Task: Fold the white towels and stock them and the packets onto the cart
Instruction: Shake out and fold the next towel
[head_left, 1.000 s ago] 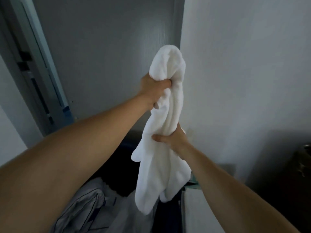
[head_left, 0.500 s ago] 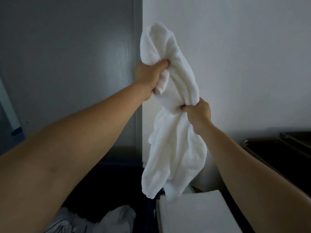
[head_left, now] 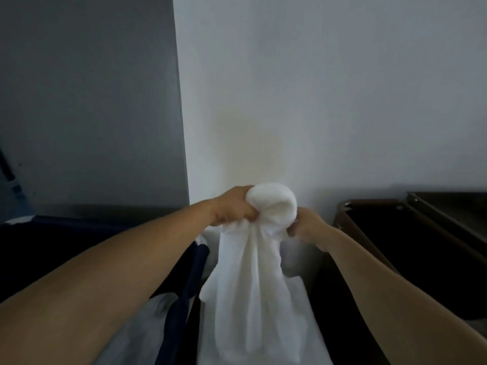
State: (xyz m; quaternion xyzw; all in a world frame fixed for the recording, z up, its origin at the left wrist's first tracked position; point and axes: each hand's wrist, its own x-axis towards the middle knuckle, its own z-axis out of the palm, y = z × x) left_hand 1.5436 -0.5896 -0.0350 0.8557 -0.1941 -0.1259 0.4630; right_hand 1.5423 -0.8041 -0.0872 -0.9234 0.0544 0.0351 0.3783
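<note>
- Right, edges first: the plain white wall (head_left: 329, 101) is close in front of you. Its vertical corner edge meets the flat grey panel (head_left: 87, 101) just L of your L hand (head_left: 234, 206).
- Open air above both hands, in front of the wall.
- R side: dark metal tray with a brown rounded rim (head_left: 345, 206). Its near corner sits just beside your R hand (head_left: 307, 225); no contact that I can see.
- L side, lower: a navy fabric bag edge (head_left: 181, 299) runs down under your L forearm, w/ pale linen (head_left: 158, 306) showing beside it.
- L hand: fingers curled tight round the bunched top of the white terry towel (head_left: 253, 280). A rounded lump of cloth bulges above the fist.
- R hand: fingers curled in, pinching the towel's R edge just below that lump.
- Towel hangs straight down btw your forearms in long folds, over a flat white surface (head_left: 308, 312). Can't tell if the hem touches it.
</note>
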